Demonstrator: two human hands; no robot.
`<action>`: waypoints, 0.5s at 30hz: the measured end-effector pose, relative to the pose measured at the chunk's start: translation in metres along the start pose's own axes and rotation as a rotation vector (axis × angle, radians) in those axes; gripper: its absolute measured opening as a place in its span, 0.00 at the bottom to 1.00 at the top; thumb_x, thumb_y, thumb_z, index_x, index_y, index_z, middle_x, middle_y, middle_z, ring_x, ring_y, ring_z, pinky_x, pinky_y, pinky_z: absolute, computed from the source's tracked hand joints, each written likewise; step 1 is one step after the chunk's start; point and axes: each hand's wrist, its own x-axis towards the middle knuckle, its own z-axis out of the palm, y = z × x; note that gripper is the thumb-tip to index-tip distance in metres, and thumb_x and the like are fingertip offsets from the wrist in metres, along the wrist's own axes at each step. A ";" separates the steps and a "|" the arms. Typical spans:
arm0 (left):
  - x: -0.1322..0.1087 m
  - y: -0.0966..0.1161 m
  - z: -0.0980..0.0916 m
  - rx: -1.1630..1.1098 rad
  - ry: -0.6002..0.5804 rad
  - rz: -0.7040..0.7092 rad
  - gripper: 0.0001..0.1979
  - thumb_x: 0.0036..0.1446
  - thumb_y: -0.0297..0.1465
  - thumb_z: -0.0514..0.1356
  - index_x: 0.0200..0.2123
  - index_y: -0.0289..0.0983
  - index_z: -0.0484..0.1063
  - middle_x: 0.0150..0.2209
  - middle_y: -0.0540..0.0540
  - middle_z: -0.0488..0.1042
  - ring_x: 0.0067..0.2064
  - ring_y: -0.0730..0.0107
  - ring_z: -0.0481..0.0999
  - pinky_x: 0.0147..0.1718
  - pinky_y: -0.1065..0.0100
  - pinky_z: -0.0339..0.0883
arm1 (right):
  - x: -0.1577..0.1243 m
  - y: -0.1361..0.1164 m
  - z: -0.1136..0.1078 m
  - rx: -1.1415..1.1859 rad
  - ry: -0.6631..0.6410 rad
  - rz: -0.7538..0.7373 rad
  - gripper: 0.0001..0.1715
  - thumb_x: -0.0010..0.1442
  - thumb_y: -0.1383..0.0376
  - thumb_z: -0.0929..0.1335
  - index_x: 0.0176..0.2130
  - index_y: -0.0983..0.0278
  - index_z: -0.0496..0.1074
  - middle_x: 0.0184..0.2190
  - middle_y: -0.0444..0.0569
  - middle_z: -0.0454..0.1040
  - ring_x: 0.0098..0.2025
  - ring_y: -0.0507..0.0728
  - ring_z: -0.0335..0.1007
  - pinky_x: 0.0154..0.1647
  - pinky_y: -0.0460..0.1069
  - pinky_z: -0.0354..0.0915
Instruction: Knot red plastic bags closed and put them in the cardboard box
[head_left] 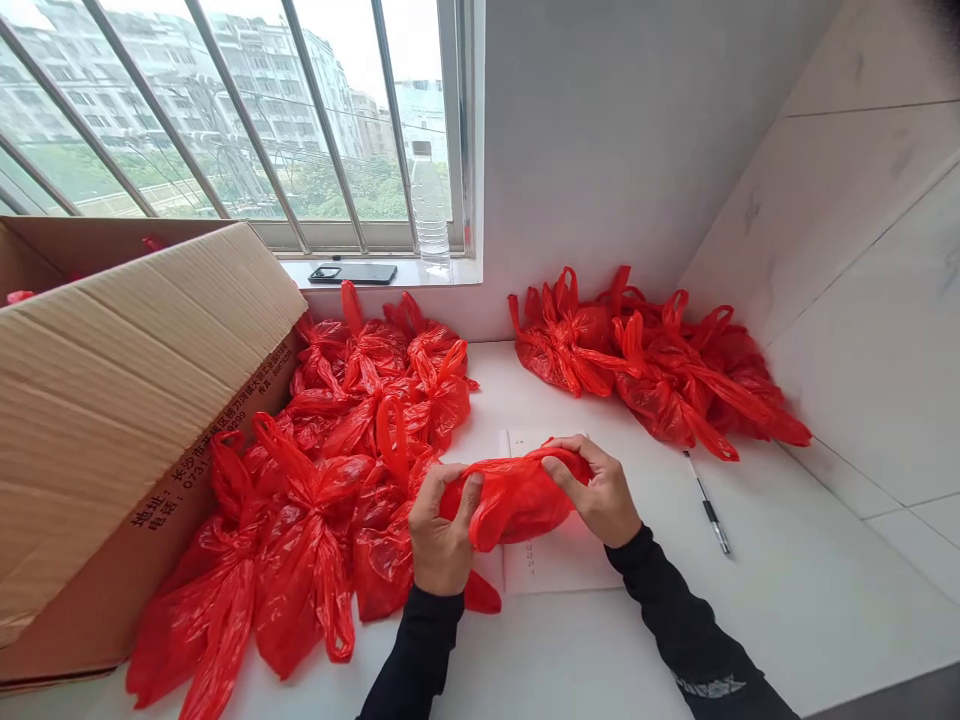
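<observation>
Both my hands grip one red plastic bag (517, 497) over a sheet of white paper (559, 565) on the white counter. My left hand (441, 535) pinches the bag's left end with curled fingers. The fingers of my right hand (596, 490) close over its right end. A large pile of red bags (330, 480) lies just left of my left hand. Another heap of tied red bags (652, 360) rests against the back wall, beyond my right hand.
A big open cardboard box (112, 420) lies tilted at the left. A pen (707, 505) rests on the counter (787, 590) to the right. On the window sill sit a dark phone (352, 273) and a clear water bottle (430, 205). A tiled wall rises at the right.
</observation>
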 end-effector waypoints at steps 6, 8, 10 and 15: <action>0.003 -0.010 -0.003 -0.057 0.116 -0.159 0.15 0.62 0.42 0.56 0.28 0.38 0.69 0.25 0.54 0.64 0.29 0.71 0.65 0.33 0.71 0.61 | 0.004 0.009 -0.001 0.188 0.263 0.056 0.10 0.62 0.56 0.67 0.39 0.60 0.66 0.33 0.43 0.68 0.34 0.54 0.65 0.37 0.49 0.63; 0.003 -0.007 -0.003 -0.089 0.083 -0.137 0.14 0.63 0.41 0.55 0.31 0.39 0.71 0.28 0.53 0.68 0.33 0.70 0.69 0.37 0.70 0.64 | 0.004 0.011 -0.001 0.256 0.238 0.053 0.10 0.61 0.57 0.67 0.39 0.59 0.65 0.34 0.42 0.66 0.34 0.53 0.64 0.37 0.48 0.62; 0.002 -0.003 -0.002 -0.077 0.053 -0.049 0.10 0.62 0.39 0.58 0.41 0.40 0.73 0.39 0.49 0.74 0.44 0.65 0.73 0.47 0.68 0.64 | 0.004 0.011 -0.001 0.258 0.169 0.040 0.10 0.60 0.59 0.68 0.38 0.59 0.64 0.35 0.42 0.66 0.36 0.54 0.64 0.40 0.49 0.61; -0.001 0.001 -0.003 -0.037 0.084 0.021 0.08 0.58 0.36 0.63 0.40 0.41 0.75 0.37 0.52 0.75 0.42 0.69 0.73 0.46 0.72 0.64 | 0.001 0.008 -0.001 0.165 0.038 0.057 0.16 0.60 0.56 0.70 0.30 0.61 0.62 0.26 0.39 0.60 0.28 0.51 0.55 0.30 0.47 0.56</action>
